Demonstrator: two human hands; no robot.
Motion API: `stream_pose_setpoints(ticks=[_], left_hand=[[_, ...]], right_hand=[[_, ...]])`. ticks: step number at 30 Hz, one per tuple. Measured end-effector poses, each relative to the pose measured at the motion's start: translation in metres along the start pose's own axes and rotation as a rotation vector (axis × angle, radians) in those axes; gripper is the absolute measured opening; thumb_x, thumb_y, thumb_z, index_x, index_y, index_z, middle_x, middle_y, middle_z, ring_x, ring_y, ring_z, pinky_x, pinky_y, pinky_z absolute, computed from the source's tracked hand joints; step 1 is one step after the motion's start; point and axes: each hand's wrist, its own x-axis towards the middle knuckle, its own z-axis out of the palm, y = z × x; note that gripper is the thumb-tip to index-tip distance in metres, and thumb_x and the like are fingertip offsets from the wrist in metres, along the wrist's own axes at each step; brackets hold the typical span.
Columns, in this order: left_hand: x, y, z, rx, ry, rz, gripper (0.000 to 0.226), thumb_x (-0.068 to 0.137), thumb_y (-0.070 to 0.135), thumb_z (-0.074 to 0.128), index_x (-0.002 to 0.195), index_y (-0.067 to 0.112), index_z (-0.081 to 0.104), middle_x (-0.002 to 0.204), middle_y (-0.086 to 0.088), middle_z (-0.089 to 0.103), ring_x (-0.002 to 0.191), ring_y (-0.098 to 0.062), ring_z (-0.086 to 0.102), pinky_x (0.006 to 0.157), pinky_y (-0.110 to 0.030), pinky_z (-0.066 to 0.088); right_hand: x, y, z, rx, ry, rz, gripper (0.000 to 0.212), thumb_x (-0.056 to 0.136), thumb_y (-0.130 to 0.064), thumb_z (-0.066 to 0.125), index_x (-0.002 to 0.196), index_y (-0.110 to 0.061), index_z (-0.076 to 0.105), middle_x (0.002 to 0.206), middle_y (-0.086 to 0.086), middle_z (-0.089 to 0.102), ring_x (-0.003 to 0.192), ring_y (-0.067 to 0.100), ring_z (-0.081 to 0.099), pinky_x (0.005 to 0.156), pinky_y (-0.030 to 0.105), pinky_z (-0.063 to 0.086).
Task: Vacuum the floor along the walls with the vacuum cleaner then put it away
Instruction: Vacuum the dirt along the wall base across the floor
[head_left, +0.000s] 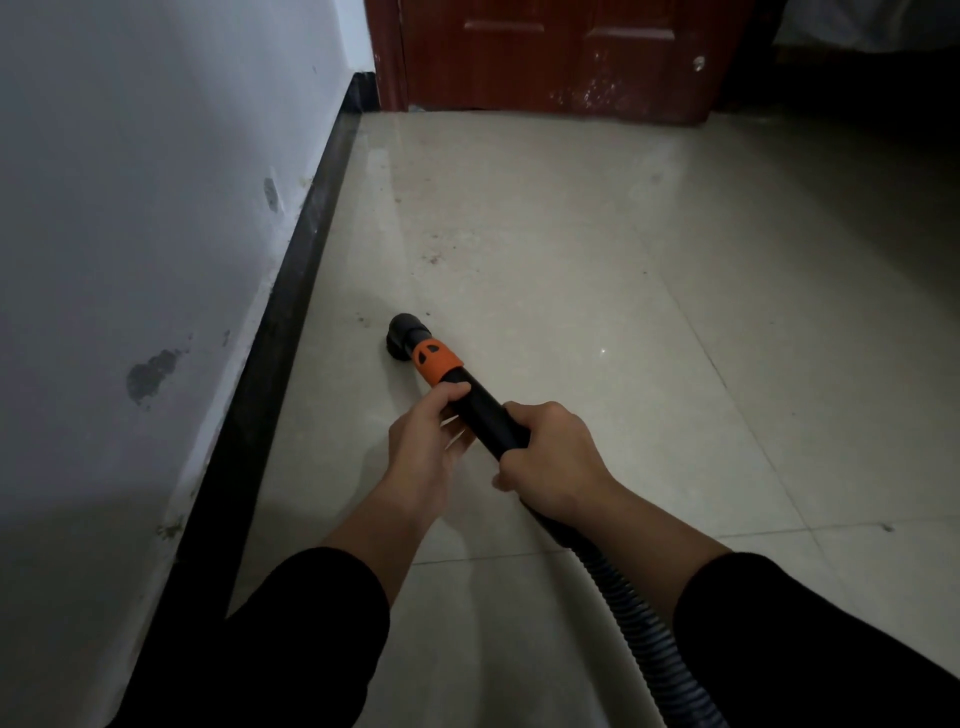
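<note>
On the tiled floor (571, 249) near the wall (130, 208), you have the vacuum cleaner's nozzle (401, 332) pointed down at the tile, near the black baseboard (291, 322) but apart from it. You cannot confirm from this view whether the nozzle touches the tile. An orange collar (435, 362) joins the nozzle to the black tube (485, 415), which slopes back toward you. Your left hand (421, 441) grips the tube just behind the orange collar, fingers curled over it from the left side. Your right hand (550, 457) grips the tube further back, fingers wrapped fully around it at the end where the ribbed hose (623, 597) begins. The two hands are close together without touching. The hose runs from under your right hand down to the bottom edge of the view, passing between your two black sleeves: the left sleeve (322, 613) and the right sleeve (779, 634). The vacuum cleaner's body is out of view. Dark specks of dirt (441, 249) lie on the tile ahead of the nozzle. The wall carries several grey scuffs above the baseboard. A reddish-brown door (561, 57) stands shut at the far end of the floor, its lower panel scratched.
</note>
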Motion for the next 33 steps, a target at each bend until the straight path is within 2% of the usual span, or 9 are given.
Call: stream_pose_setpoints(ticks=[6, 12, 15, 20, 27, 29, 31, 32, 33], left_hand=[[-0.017, -0.014, 0.021, 0.027, -0.025, -0.058, 0.016, 0.084, 0.009, 0.067, 0.099, 0.004, 0.064, 0.094, -0.012, 0.071, 0.089, -0.024, 0.069, 0.07, -0.028, 0.055], [-0.034, -0.022, 0.036, 0.051, -0.036, -0.096, 0.016, 0.083, 0.008, 0.067, 0.098, 0.004, 0.065, 0.094, -0.012, 0.07, 0.089, -0.024, 0.068, 0.067, -0.027, 0.054], [-0.035, -0.028, 0.042, 0.055, -0.04, -0.106, 0.015, 0.083, 0.008, 0.067, 0.098, 0.005, 0.065, 0.095, -0.012, 0.07, 0.089, -0.024, 0.068, 0.067, -0.027, 0.054], [-0.017, -0.03, 0.053, 0.069, -0.032, -0.083, 0.017, 0.085, 0.009, 0.066, 0.101, 0.005, 0.064, 0.1, -0.012, 0.07, 0.096, -0.026, 0.067, 0.073, -0.03, 0.054], [0.014, -0.028, 0.088, 0.11, -0.022, -0.097, 0.017, 0.088, 0.007, 0.061, 0.104, 0.003, 0.063, 0.102, -0.014, 0.067, 0.101, -0.027, 0.065, 0.084, -0.031, 0.055], [0.016, -0.024, 0.102, 0.117, -0.006, -0.135, 0.017, 0.087, 0.006, 0.06, 0.103, 0.001, 0.061, 0.092, -0.014, 0.068, 0.087, -0.024, 0.067, 0.079, -0.029, 0.056], [0.013, -0.02, 0.118, 0.128, 0.005, -0.198, 0.01, 0.088, 0.003, 0.058, 0.097, 0.0, 0.058, 0.074, -0.011, 0.066, 0.057, -0.016, 0.061, 0.06, -0.024, 0.056], [0.011, -0.019, 0.127, 0.154, 0.025, -0.222, 0.009, 0.088, 0.003, 0.059, 0.096, -0.001, 0.057, 0.071, -0.011, 0.064, 0.052, -0.014, 0.057, 0.055, -0.023, 0.055], [0.008, -0.017, 0.134, 0.192, 0.05, -0.238, 0.013, 0.088, 0.003, 0.06, 0.099, -0.002, 0.057, 0.077, -0.013, 0.065, 0.057, -0.016, 0.059, 0.056, -0.024, 0.054]], right_hand=[[-0.018, 0.014, -0.021, -0.031, 0.019, 0.048, 0.019, 0.072, -0.006, 0.066, 0.09, -0.01, 0.062, 0.078, 0.011, 0.064, 0.074, 0.029, 0.062, 0.059, 0.029, 0.047], [-0.033, 0.023, -0.036, -0.038, 0.013, 0.089, 0.02, 0.071, -0.004, 0.067, 0.09, -0.009, 0.063, 0.075, 0.009, 0.063, 0.073, 0.03, 0.063, 0.065, 0.035, 0.052], [-0.033, 0.031, -0.041, -0.049, 0.023, 0.087, 0.019, 0.071, -0.005, 0.066, 0.089, -0.011, 0.063, 0.073, 0.008, 0.063, 0.072, 0.028, 0.062, 0.062, 0.032, 0.051], [-0.013, 0.044, -0.045, -0.062, 0.037, 0.04, 0.018, 0.072, -0.006, 0.065, 0.089, -0.01, 0.063, 0.077, 0.01, 0.063, 0.072, 0.027, 0.061, 0.057, 0.029, 0.046], [0.026, 0.063, -0.066, 0.009, 0.034, 0.018, 0.017, 0.073, -0.004, 0.067, 0.089, -0.005, 0.062, 0.079, 0.013, 0.063, 0.075, 0.031, 0.061, 0.062, 0.033, 0.048], [0.03, 0.067, -0.076, 0.025, 0.026, 0.033, 0.015, 0.072, -0.004, 0.066, 0.086, -0.006, 0.06, 0.078, 0.013, 0.062, 0.075, 0.032, 0.061, 0.061, 0.032, 0.048], [0.03, 0.072, -0.084, 0.043, 0.016, 0.044, 0.013, 0.072, -0.004, 0.065, 0.08, -0.009, 0.055, 0.077, 0.011, 0.06, 0.078, 0.034, 0.061, 0.06, 0.03, 0.045], [0.029, 0.075, -0.089, 0.053, 0.009, 0.047, 0.015, 0.072, -0.004, 0.065, 0.078, -0.011, 0.053, 0.076, 0.01, 0.059, 0.08, 0.035, 0.062, 0.06, 0.03, 0.044], [0.028, 0.077, -0.093, 0.059, -0.001, 0.049, 0.016, 0.072, -0.004, 0.065, 0.078, -0.012, 0.051, 0.077, 0.009, 0.057, 0.082, 0.036, 0.062, 0.061, 0.031, 0.044]])
